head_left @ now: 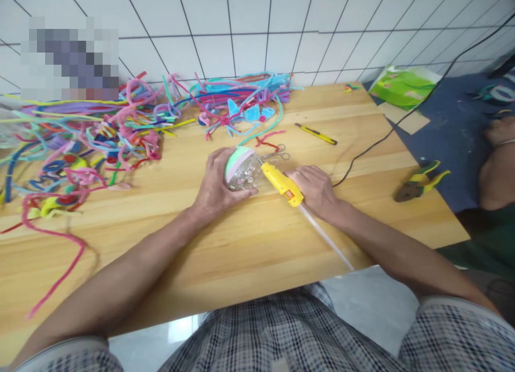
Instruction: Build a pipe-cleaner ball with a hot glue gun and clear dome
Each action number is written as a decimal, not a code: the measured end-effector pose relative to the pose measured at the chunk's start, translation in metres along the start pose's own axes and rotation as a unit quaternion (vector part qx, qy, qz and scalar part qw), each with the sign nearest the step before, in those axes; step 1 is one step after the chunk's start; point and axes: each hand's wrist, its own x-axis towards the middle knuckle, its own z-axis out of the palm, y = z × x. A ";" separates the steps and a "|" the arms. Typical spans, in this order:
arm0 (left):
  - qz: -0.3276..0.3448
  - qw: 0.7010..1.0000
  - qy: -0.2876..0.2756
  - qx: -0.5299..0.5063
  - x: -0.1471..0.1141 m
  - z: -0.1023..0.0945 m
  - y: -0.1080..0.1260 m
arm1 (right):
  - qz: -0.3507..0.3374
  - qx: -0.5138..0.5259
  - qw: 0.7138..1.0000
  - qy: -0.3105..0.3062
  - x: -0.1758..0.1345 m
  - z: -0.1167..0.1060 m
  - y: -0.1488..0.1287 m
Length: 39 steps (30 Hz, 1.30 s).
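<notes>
My left hand [218, 183] is wrapped round a clear rounded container [243, 175], part of which is covered in green and lilac pipe cleaner. A loose tail of teal pipe cleaner [269, 127] runs up from its top. In my right hand [316, 187] is a yellow glue gun [282, 183], its nozzle close to the container's right side; whether they touch I cannot tell. A clear glue stick [325, 238] sticks out of the gun's back end. Just behind lie scissors [284, 156], partly hidden, and a short red pipe cleaner [269, 143].
Piles of coloured pipe cleaners [132, 114] cover the table's left and back. A yellow utility knife [316, 134] lies behind the gun, and pliers [420, 183] at the right edge. A black cord [374, 145] crosses the right side. Another person's arm [499, 163] shows far right.
</notes>
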 end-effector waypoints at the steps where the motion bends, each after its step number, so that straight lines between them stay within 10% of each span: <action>1: 0.001 1.000 0.000 0.001 0.000 0.000 0.000 | 0.000 -0.002 1.000 -0.001 0.000 0.000 0.000; 25: -0.084 0.995 -0.013 -0.060 -0.004 -0.004 -0.004 | 0.224 -0.045 0.969 -0.097 0.002 -0.002 0.069; 32: -0.075 0.994 -0.027 -0.073 -0.006 0.000 -0.005 | 0.166 0.112 0.962 -0.188 -0.002 -0.016 0.090; 39: -0.057 0.996 -0.007 -0.068 -0.005 0.001 0.000 | 0.372 -0.032 0.919 -0.129 0.030 -0.003 0.130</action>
